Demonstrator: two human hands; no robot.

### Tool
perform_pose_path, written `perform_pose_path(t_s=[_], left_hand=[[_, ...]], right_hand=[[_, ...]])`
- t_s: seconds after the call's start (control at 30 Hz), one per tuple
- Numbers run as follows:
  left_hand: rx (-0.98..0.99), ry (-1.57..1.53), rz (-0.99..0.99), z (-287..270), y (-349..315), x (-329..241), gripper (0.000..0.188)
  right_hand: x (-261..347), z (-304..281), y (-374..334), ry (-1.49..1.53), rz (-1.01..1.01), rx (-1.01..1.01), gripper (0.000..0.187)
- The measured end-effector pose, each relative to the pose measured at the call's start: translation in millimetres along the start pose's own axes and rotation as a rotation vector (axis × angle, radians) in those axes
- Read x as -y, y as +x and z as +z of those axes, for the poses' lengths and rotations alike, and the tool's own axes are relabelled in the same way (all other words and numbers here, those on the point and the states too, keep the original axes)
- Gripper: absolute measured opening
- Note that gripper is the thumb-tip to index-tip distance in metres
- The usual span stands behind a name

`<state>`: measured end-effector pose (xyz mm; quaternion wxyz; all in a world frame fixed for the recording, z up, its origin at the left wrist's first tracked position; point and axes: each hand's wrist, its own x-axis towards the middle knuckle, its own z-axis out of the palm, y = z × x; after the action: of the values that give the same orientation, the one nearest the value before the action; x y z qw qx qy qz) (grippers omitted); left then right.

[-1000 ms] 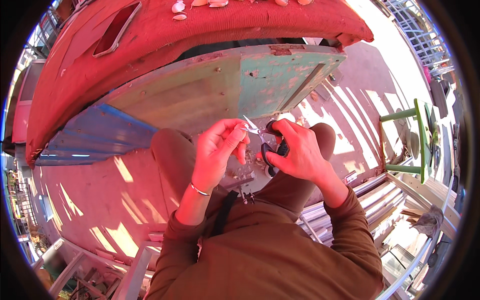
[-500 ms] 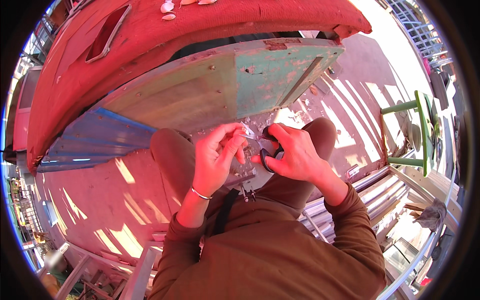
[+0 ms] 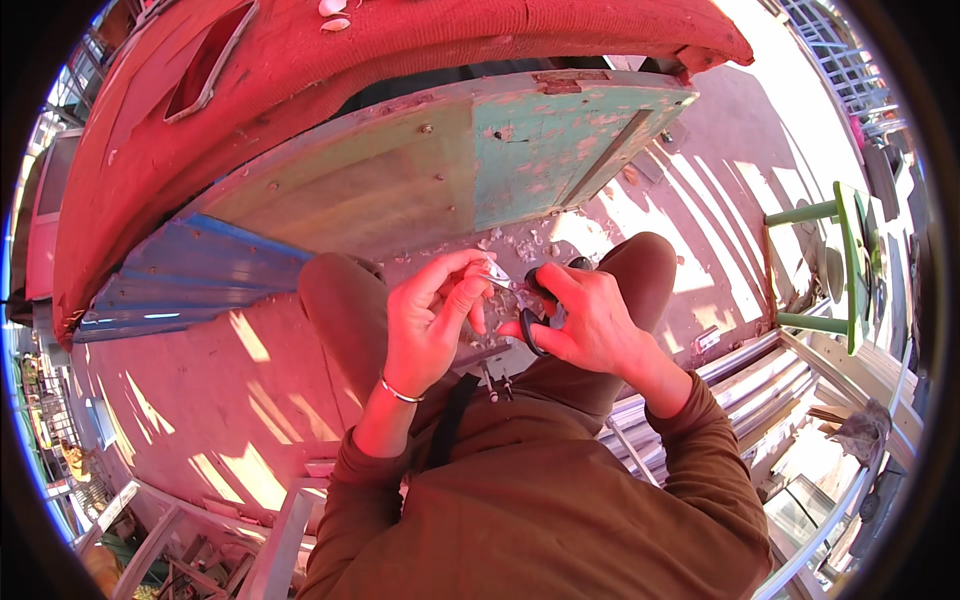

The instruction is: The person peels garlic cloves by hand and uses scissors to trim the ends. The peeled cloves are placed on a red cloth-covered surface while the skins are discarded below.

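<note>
My right hand (image 3: 592, 318) works a pair of scissors (image 3: 516, 288) with black handles. Thumb and fingers sit in the loops, and the blades point up and left toward the other hand's fingertips. My left hand (image 3: 432, 318), with a bracelet at its wrist, is closed in a pinch beside the blade tips. Whatever those fingertips hold is small and mostly hidden. Both hands are above my lap, between the bent knees. Pale scraps (image 3: 525, 245) lie on the ground beyond them. On the red covered top stand small whitish pieces (image 3: 333, 10) resembling garlic.
Ahead stands a red-covered table (image 3: 420, 45), with a beige and turquoise panel (image 3: 400, 180) and a blue corrugated sheet (image 3: 190, 275) along its side. At right are a green stool (image 3: 850, 265) and stacked long bars (image 3: 730, 385). A pale frame (image 3: 285, 540) is at lower left.
The scissors blades have tilted more steeply upward at the left fingertips, and the right hand has shifted slightly. The view has moved a little, showing more scraps on the ground.
</note>
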<state>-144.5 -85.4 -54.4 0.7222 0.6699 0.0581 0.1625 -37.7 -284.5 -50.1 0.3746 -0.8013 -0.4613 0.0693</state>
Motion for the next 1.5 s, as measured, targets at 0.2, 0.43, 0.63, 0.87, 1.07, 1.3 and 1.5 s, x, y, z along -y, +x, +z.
perform_pose_path(t_s=[0.2, 0.43, 0.63, 0.87, 1.07, 1.3, 1.5], left_hand=[[0.04, 0.024, 0.016, -11, 4, 0, 0.024], [0.023, -0.136, -0.109, -8, 3, 11, 0.026], [-0.003, -0.231, -0.094, -7, 6, 10, 0.029], [-0.008, -0.255, -0.117, -3, 5, 8, 0.027], [0.056, -0.242, -0.134, -9, 3, 15, 0.026], [0.008, -0.001, -0.065, -6, -11, 9, 0.029], [-0.033, 0.135, -0.018, -4, -15, 11, 0.027]], right_hand=[[0, 0, -1, 0.128, 0.019, 0.027, 0.034], [7, -16, 9, 0.085, 0.129, -0.082, 0.041], [12, -8, 7, -0.13, 0.043, -0.08, 0.039], [10, -3, 12, -0.116, 0.036, -0.066, 0.044], [12, -5, 13, -0.121, 0.047, -0.016, 0.045], [15, -2, 9, -0.072, 0.016, -0.058, 0.049], [18, 2, 9, -0.086, 0.003, -0.076, 0.052]])
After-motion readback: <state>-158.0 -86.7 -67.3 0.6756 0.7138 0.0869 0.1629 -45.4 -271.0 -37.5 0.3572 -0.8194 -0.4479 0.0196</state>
